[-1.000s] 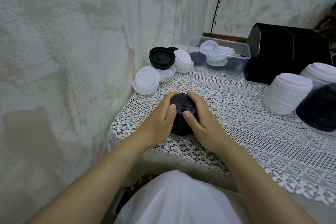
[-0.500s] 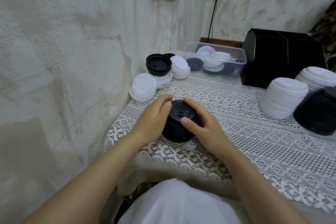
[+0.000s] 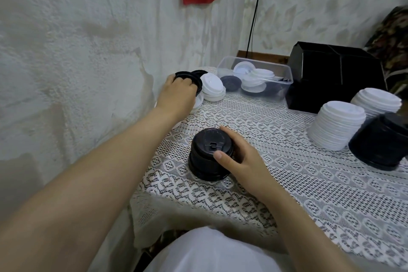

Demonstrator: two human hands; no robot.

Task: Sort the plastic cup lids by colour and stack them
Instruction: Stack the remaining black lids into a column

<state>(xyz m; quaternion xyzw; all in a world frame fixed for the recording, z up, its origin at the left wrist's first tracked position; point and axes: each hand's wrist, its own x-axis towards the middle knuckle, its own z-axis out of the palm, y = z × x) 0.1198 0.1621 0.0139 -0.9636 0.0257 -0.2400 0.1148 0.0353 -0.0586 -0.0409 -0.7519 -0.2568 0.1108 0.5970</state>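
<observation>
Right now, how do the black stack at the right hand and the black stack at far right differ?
The near black stack is gripped by the right hand; the far-right black stack is untouched. The near black stack stands alone; the far-right black stack stands right beside a white stack. The far-right black stack looks wider than the near one. Both are black lids, stacked top up.

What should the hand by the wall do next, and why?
Probably lift that black lid and carry it onto the black stack. The left hand grips it among white lids, and the right hand steadies the stack.
</observation>
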